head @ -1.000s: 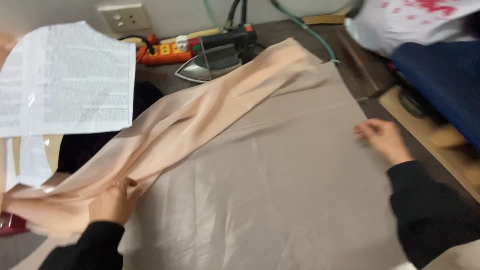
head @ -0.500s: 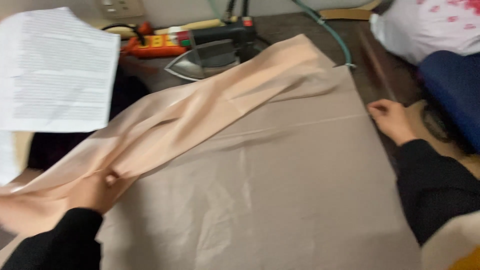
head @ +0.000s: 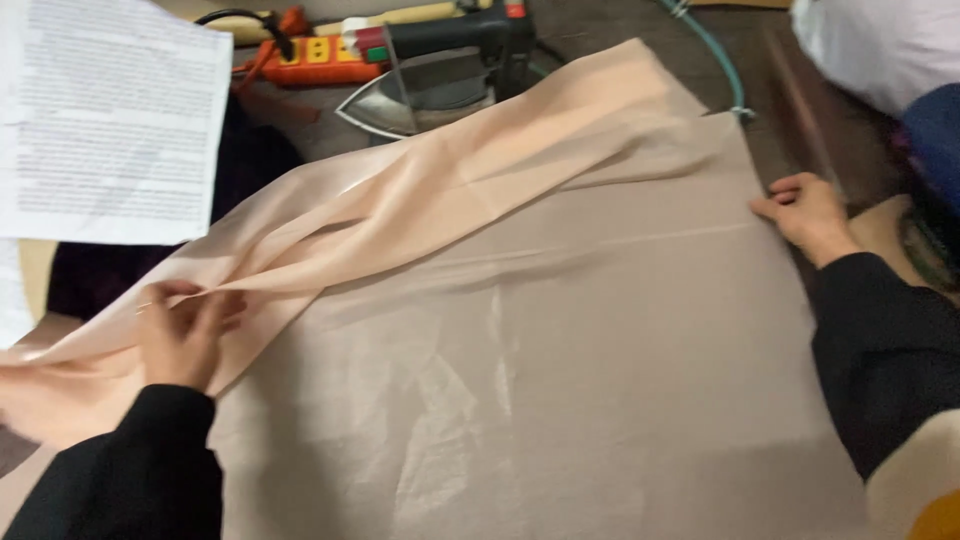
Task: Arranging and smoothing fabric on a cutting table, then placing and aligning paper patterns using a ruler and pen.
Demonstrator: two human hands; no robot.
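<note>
**Peach cloth on the pressing table**

Taking the iron [head: 440,75] as my landmark: to its left hangs a white sheet of paper [head: 110,120], rectangular and covered in fine dark print. Just behind the iron lies an orange power strip [head: 300,50] with yellow sockets. Far off to the iron's right sits a white bundle [head: 880,45] with something blue [head: 935,130] below it (too blurred for me to tell what either is).

The peach fabric [head: 450,185] runs in a loose folded band from just beside the iron's right, diagonally down and away to its lower left, over the flat beige cloth [head: 560,380] that covers the table in front of the iron.

My left hand [head: 190,335] is at the far lower-left end of that band, fingers drawn together and pinching a fold of the peach fabric. My right hand [head: 805,210] is well to the iron's lower right, resting at the edge of the beige cloth; its fingers are curled loosely and I cannot tell whether they grip the edge or merely touch it.
</note>
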